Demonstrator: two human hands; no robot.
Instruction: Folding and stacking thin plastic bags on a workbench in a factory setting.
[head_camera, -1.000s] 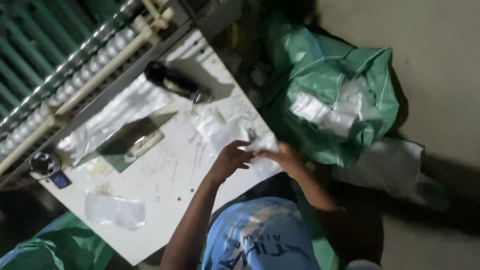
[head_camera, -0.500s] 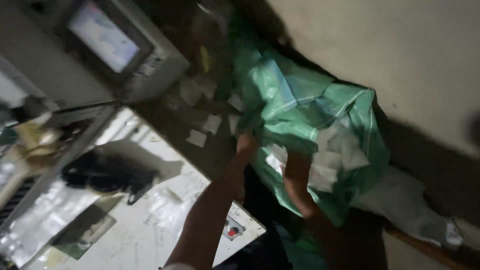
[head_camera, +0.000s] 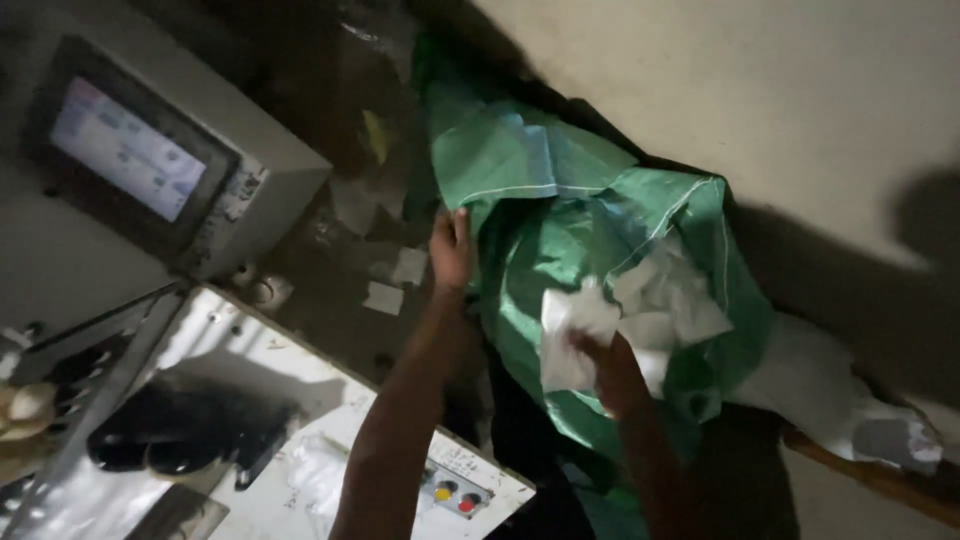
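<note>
My left hand (head_camera: 451, 250) grips the green sack (head_camera: 600, 240) rim | my right hand (head_camera: 612, 368) clenches white paper (head_camera: 572, 335) inside it

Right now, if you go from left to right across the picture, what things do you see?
Machine screen → left hand gripping the green sack's edge → right hand holding crumpled white paper → green sack → white bag on the floor.

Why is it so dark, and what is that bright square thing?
Head view: dim all over, with dark shadows across the wall beside the green sack; the bright square is a lit screen, washed out by its own glow; the white table catches glare; the left hand and right hand look soft and slightly blurred.
</note>
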